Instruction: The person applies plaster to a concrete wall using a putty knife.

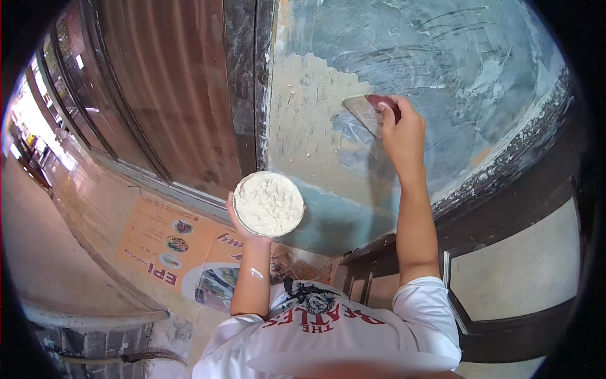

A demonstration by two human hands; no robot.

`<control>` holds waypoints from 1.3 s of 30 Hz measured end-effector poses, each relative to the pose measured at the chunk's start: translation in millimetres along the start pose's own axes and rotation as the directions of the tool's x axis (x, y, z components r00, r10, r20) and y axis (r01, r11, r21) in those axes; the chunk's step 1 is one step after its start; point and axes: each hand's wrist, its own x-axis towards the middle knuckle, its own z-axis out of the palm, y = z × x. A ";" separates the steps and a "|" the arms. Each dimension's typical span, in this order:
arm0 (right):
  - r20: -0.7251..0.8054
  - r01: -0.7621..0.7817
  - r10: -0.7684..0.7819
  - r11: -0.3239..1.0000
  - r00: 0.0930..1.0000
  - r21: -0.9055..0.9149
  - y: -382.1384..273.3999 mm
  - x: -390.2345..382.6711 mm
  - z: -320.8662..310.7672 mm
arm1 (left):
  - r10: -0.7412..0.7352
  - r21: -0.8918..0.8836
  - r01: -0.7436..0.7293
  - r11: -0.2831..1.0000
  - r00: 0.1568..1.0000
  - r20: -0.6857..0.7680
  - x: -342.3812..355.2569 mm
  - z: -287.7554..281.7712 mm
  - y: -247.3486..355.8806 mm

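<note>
My left hand holds up a round tub from its side and underneath. White putty fills it, its top roughly stirred. My right hand grips a putty knife by its dark red handle; the wide blade lies against the wall. Left of the blade spreads a patch of beige wet putty with a ragged edge. Around it the wall is blue-grey with dark streaks. A white smear marks my left forearm.
A dark wooden frame with brown panels borders the wall on the left. On the floor lies an orange printed banner. Dark framed panels stand at the right. A grey ribbed object sits at lower left.
</note>
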 end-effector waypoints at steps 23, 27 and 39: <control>0.233 0.761 -0.748 0.647 0.621 0.049 -19.3 -46.4 -76.5 | -0.181 -0.049 0.213 0.976 0.913 0.364 1.3 144.4 -9.2; 0.249 0.772 -0.753 0.635 0.609 0.033 -18.8 -49.0 -85.7 | -0.187 -0.039 0.215 0.976 0.916 0.356 -2.1 149.1 -13.5; 0.216 0.796 -0.778 0.606 0.590 0.010 -12.6 -50.5 -104.1 | -0.206 -0.038 0.227 0.973 0.934 0.293 -26.8 166.4 -38.8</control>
